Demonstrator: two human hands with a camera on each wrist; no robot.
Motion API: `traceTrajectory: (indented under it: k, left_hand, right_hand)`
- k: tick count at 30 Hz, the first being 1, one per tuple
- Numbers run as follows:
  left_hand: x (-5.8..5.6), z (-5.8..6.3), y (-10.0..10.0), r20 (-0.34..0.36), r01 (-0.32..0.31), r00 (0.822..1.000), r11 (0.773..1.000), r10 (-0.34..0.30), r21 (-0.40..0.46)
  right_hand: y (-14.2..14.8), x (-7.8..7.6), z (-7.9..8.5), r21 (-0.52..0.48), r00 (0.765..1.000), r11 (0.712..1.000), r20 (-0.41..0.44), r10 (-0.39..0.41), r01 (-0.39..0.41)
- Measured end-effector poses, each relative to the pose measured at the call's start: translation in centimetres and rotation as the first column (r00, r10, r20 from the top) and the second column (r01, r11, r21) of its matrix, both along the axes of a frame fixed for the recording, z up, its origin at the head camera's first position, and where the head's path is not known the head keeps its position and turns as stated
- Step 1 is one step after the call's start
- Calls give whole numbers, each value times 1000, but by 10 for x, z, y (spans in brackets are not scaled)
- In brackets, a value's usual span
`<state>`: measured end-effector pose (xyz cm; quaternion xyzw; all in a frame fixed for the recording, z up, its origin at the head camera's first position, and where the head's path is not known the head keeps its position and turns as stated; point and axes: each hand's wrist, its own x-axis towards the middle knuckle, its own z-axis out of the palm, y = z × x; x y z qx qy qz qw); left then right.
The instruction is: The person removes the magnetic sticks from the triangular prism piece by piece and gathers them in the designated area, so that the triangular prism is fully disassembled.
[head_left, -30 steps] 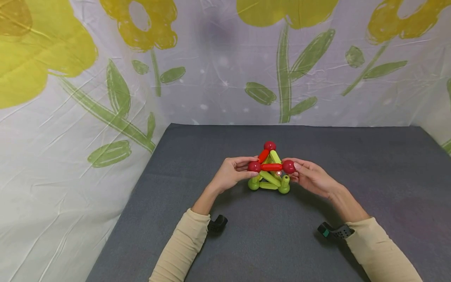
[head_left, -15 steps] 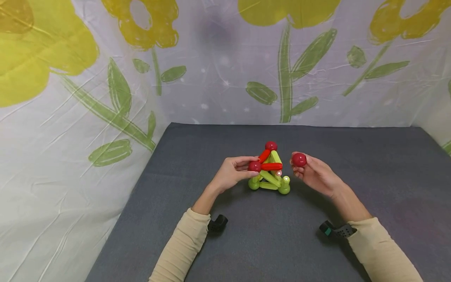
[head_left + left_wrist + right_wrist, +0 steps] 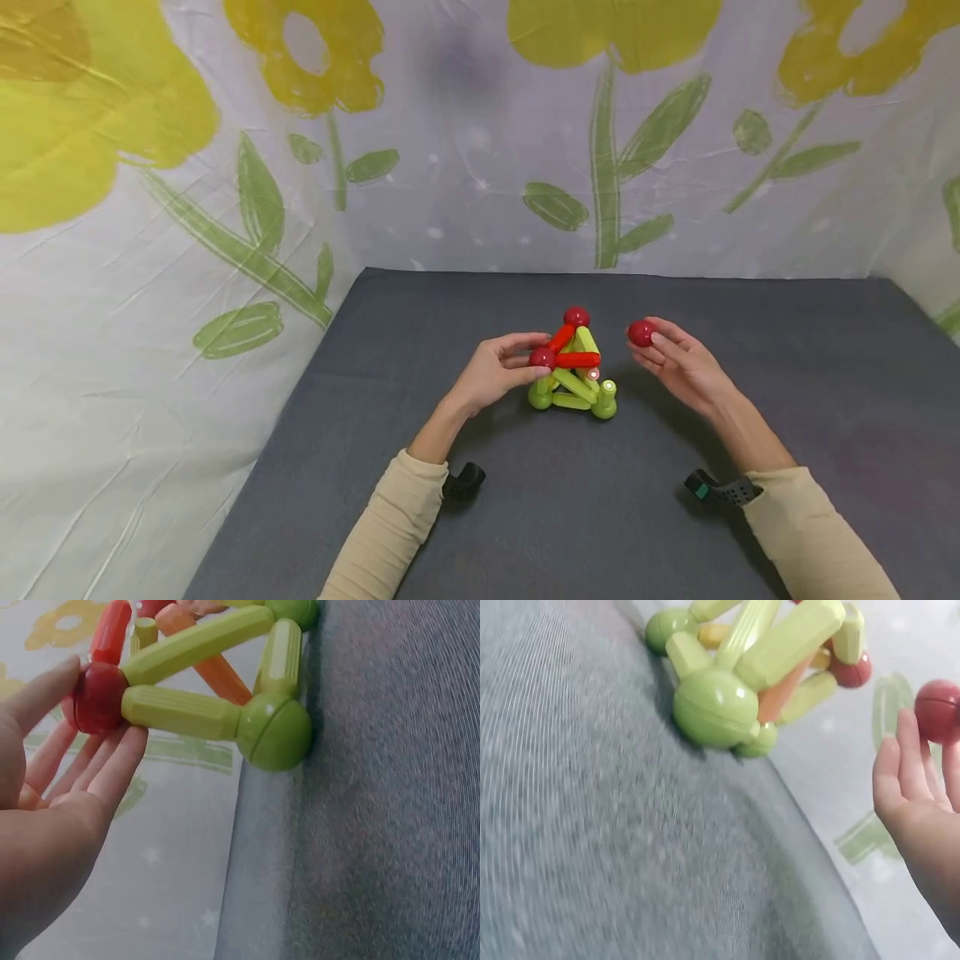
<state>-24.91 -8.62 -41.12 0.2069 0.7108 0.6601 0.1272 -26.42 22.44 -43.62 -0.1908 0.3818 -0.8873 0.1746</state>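
Note:
A frame of magnetic rods and balls stands on the dark table, with green balls point(image 3: 603, 409) at its base. My left hand point(image 3: 491, 375) pinches a red ball point(image 3: 542, 358) at the frame's upper left corner. From that ball a red rod point(image 3: 577, 360) points right, its far end bare. Another red ball point(image 3: 577, 317) tops the back. To the right, apart from the frame, my right hand point(image 3: 686, 367) holds a loose red ball point(image 3: 641, 333) between thumb and fingers. In the left wrist view, two green rods point(image 3: 180, 712) also meet the pinched ball.
The dark cloth-covered table point(image 3: 600, 517) reaches back to a flower-printed curtain point(image 3: 465, 192), which also hangs at the left and right. An orange rod point(image 3: 221, 675) slants inside the frame. Black straps point(image 3: 723, 490) circle both wrists.
My right hand has pulled its red ball off the end of the red rod and moved it right and slightly up. My left hand has kept its grip on the left red ball.

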Motion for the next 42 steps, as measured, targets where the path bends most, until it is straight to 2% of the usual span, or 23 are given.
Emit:
traceTrajectory:
  k: [4,8,11,14,18,22,26,29,30,32,35,38,42]
  left_hand:
    - [1,2,1,8,-3,1000,1000,2,21]
    - [1,3,0,15,-8,1000,999,8,32]
    - [1,2,-1,20,-12,1000,1000,12,24]
    - [1,2,-2,19,-20,1000,1000,20,17]
    - [2,0,-2,25,-34,999,999,34,3]
    - [3,-1,-1,30,-45,999,999,45,-1]
    - [4,-2,-1,23,-44,999,999,44,6]
    - [4,-2,0,19,-39,999,999,39,13]
    - [5,2,0,21,-35,999,999,35,11]
    - [9,10,1,24,-27,999,1000,27,5]
    - [15,22,1,34,-19,999,1000,20,-7]
    - [17,27,1,38,-23,999,1000,23,-10]
    - [18,27,2,39,-24,999,1000,24,-5]
  right_hand:
    - [9,-4,-4,62,992,993,66,-103,99]
    - [19,-13,-6,121,980,980,103,-170,158]
    - [25,-20,-8,195,969,963,127,-214,187]
    - [31,-26,-8,301,953,931,151,-262,208]
    - [36,-34,-9,427,935,877,161,-315,221]
    - [39,-42,-11,522,919,815,134,-370,252]
    - [41,-52,-13,588,884,747,111,-454,310]
    - [43,-58,-12,599,865,724,100,-492,343]
    - [43,-60,-12,600,861,719,94,-499,351]
    - [44,-64,-10,603,858,709,79,-508,365]
    - [45,-70,-10,642,852,668,43,-521,376]
    - [46,-77,-11,701,857,609,-6,-516,371]
    - [46,-83,-10,785,878,507,-95,-469,356]
